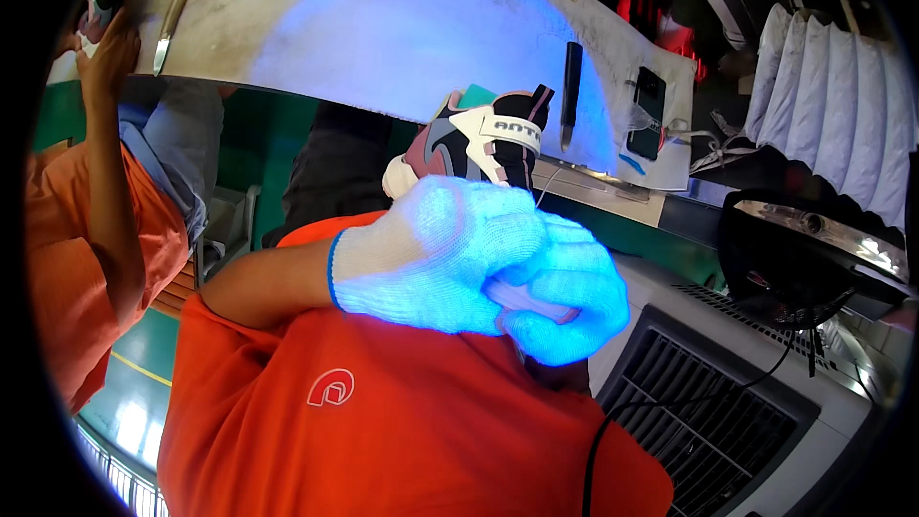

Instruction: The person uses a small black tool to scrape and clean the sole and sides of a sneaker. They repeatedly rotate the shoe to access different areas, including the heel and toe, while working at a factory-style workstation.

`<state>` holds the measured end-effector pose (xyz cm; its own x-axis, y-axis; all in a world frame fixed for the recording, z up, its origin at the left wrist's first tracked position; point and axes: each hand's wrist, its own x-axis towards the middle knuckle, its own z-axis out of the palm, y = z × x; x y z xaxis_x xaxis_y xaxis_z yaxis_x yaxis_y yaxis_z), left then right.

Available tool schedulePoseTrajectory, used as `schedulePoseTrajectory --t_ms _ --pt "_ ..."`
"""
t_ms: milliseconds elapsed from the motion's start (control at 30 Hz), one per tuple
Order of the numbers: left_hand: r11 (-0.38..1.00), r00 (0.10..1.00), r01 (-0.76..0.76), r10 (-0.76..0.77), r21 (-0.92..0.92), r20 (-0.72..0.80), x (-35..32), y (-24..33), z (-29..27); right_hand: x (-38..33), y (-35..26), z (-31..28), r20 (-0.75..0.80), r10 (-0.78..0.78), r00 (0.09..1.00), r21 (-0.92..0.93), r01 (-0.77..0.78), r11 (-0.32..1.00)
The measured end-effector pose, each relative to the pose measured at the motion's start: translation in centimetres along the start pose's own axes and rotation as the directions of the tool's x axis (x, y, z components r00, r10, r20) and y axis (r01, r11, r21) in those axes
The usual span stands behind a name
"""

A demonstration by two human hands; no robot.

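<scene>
Both my hands wear white knit gloves that glow blue under a blue light. My left hand is closed under a sneaker with pink, grey, white and black panels, holding it up in front of my orange shirt. My right hand is curled against the left and is closed around a pale rod-like thing, mostly hidden by the fingers. The sneaker's toe points left and its teal inside shows at the top.
A pale worktable lit blue carries a black pen-like tool, a phone and a knife. A co-worker's hand reaches onto it at far left. A grey vented machine and a black device stand at right.
</scene>
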<state>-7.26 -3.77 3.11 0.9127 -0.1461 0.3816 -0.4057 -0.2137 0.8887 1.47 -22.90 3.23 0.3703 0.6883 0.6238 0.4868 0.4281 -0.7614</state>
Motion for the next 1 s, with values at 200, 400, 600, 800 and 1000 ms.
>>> schedulePoseTrajectory --t_ms 200,400,600,800,1000 --pt "0.993 0.993 -0.108 0.104 -0.051 -0.063 0.0 -1.1 0.2 -1.4 0.2 -1.4 0.102 -0.073 0.992 -0.235 0.095 0.967" --pt "0.969 0.943 -0.247 0.233 -0.031 -0.236 -1.3 -2.1 -0.7 1.8 -1.2 0.8 0.095 0.114 0.989 -0.135 -0.101 0.986" --pt "0.991 0.938 -0.031 0.072 0.127 -0.338 -4.9 -6.3 -2.0 3.1 -2.0 -1.5 0.230 0.123 0.965 -0.348 -0.036 0.937" --pt "0.990 0.941 0.112 -0.079 0.081 -0.329 -5.2 -5.3 -0.7 4.1 -2.8 -1.7 0.225 0.332 0.916 -0.400 -0.224 0.889" --pt "0.939 0.859 -0.344 0.318 0.008 -0.401 -1.8 -5.3 -0.4 3.9 -2.5 -2.0 0.163 0.300 0.940 -0.312 -0.240 0.919"
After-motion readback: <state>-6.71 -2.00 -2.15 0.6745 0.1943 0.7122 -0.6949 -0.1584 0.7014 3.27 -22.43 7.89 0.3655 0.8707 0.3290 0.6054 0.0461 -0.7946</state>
